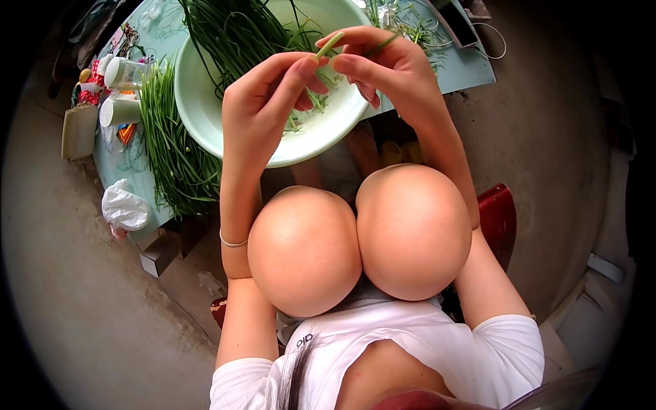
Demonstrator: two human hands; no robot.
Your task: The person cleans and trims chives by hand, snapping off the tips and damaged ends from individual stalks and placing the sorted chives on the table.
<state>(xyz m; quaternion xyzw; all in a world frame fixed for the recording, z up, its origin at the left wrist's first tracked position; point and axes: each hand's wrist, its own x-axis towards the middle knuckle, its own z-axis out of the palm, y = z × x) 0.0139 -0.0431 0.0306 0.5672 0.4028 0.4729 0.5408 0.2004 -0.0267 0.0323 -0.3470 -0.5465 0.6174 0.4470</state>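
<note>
So the person's sitting on a red stool (pixel 502 219) with knees up against a low table (pixel 471 65), and both hands are up over a big pale green bowl (pixel 198 102). The left hand (pixel 263 109) and right hand (pixel 389 68) are each pinched on 1 thin green stalk (pixel 330 44), thumb and forefinger closed on it from either side, the cut end poking up between them. Looks like chives or garlic greens to me. I'd say this is the trimming or cleaning step, 1 stalk at a time. There's a heap of the same greens in the bowl (pixel 232 31) and another bundle (pixel 171 143) lying on the table just left of it, plus some cups (pixel 121 92) and a crumpled white bag (pixel 124 207) at the edge. Next move probably calls for a small, gentle pull or snap with the fingertips, since something this thin would tear easily if yanked.
</note>
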